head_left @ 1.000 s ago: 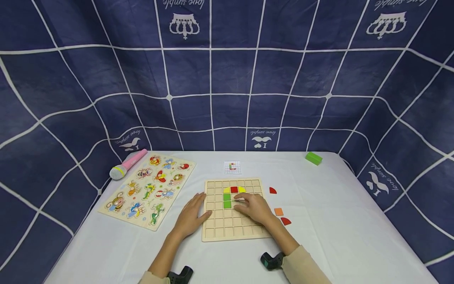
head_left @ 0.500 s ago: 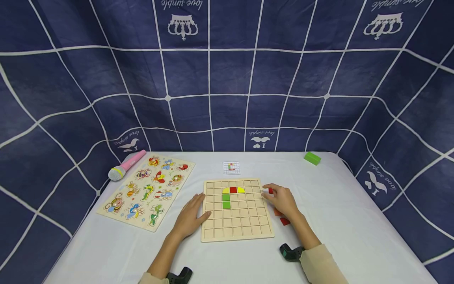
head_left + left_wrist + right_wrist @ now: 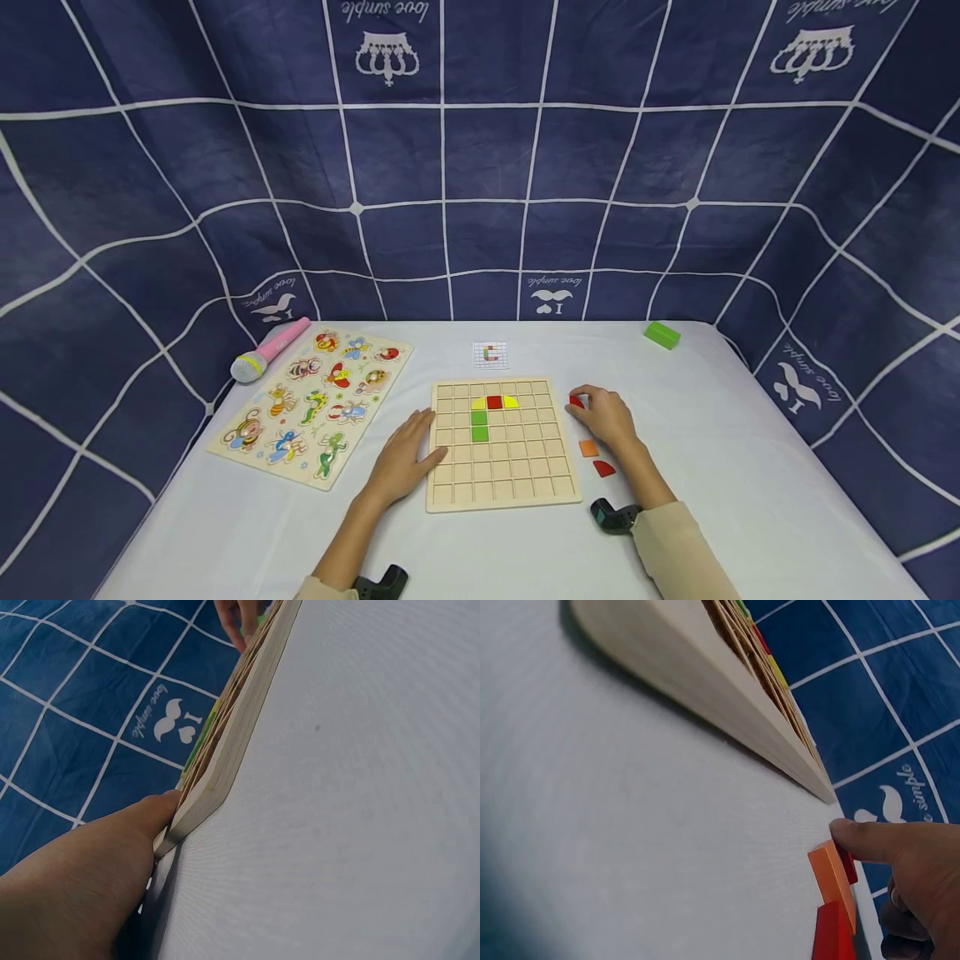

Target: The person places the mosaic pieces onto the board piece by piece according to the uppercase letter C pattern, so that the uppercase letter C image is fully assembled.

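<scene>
The white bench [image 3: 712,467] is carrying a wooden grid board [image 3: 501,475], which the left hand [image 3: 405,458] is steadying flat-fingered at its edge. Just right of it, the right hand [image 3: 609,417] is pinching a red piece [image 3: 575,402].

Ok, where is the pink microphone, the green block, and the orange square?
pink microphone [image 3: 272,349], head view, on its pink handle.
green block [image 3: 662,335], head view, on its top face.
orange square [image 3: 588,448], head view, on its middle.
</scene>
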{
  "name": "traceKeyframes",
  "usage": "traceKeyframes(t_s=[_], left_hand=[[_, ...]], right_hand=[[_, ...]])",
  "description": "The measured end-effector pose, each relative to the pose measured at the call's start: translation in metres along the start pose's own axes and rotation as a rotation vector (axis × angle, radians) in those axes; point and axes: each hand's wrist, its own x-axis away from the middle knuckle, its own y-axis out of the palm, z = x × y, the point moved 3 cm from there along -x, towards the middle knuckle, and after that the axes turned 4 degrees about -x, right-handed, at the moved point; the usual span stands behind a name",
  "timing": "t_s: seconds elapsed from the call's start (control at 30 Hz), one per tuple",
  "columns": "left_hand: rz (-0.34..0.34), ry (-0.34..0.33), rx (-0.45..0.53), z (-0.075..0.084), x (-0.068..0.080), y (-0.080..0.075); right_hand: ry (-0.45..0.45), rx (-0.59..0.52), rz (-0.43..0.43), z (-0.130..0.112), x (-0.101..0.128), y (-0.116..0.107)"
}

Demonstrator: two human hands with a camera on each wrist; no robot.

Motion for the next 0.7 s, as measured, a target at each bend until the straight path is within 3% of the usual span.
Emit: traceKeyframes(t_s=[0.7], left_hand=[[-0.001, -0.007, -0.003, 0.001, 0.000, -0.001]], right_hand=[[0.044, -0.015, 0.010, 0.025, 0.004, -0.015]])
